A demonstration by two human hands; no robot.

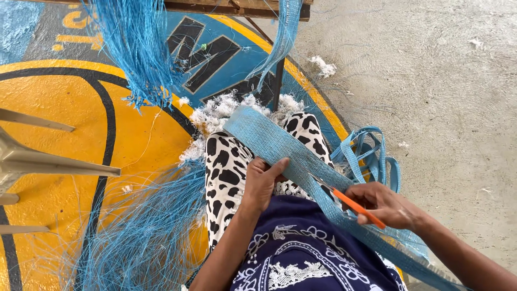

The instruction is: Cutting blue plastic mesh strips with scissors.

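Hands [262,183] [385,203] grip blue woven strip [280,145] (orange-handled scissors [353,205] in right).

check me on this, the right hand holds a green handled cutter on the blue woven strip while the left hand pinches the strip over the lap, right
Not quite: in the head view the cutter in the right hand has an orange handle, not green. The rest stands: it lies on the blue woven strip, and the left hand pinches that strip over the lap.

Single head view, steeply downward, close over lap, perhaps seated.
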